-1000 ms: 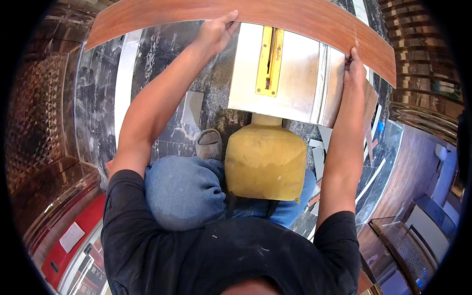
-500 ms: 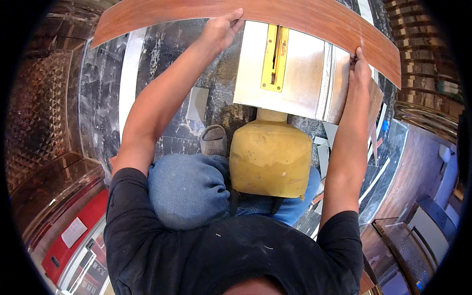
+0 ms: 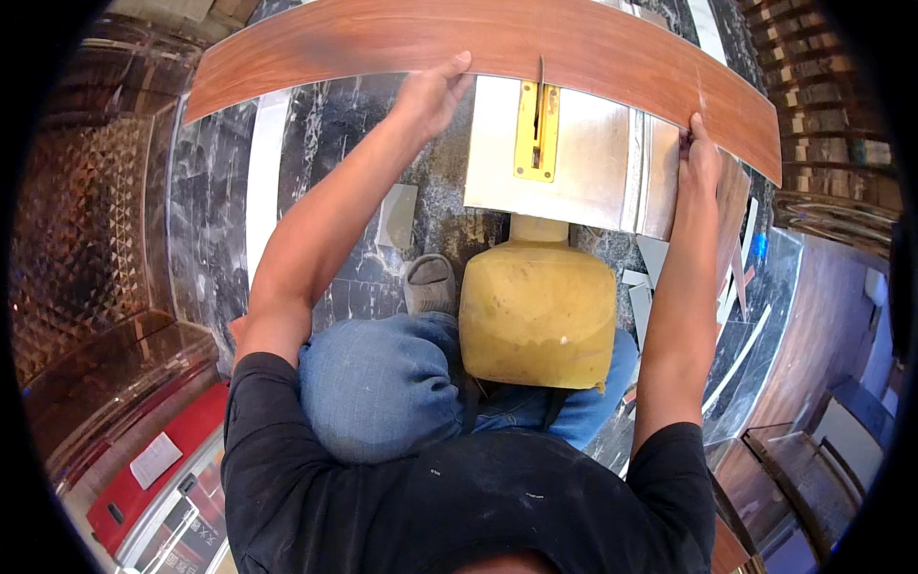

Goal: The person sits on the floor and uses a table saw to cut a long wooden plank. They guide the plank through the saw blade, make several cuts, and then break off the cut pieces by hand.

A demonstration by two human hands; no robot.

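A long reddish-brown wood-look plank [image 3: 382, 43] lies crosswise over the far part of a small metal saw table [image 3: 583, 172]. My left hand [image 3: 432, 99] grips the plank's near edge left of the table, thumb on top. Further right, my right hand [image 3: 702, 158] pinches the same edge, its thumb on top and fingers partly hidden underneath. Between the hands, a yellow slotted plate [image 3: 525, 153] is set in the table. A thin saw blade [image 3: 542, 72] stands at the slot's far end and overlaps the plank's near edge.
A yellow rounded box-shaped body [image 3: 537, 311] sits between my knees, below the table. Pale offcut strips [image 3: 736, 354] litter the floor at right. A slippered foot [image 3: 430, 284] is left of the yellow body. At lower left stands a red cabinet [image 3: 196, 450].
The plank has come nearer to me and covers more of the yellow plate's far end. Both hands have moved with it, keeping their hold. The whole view has shifted slightly.
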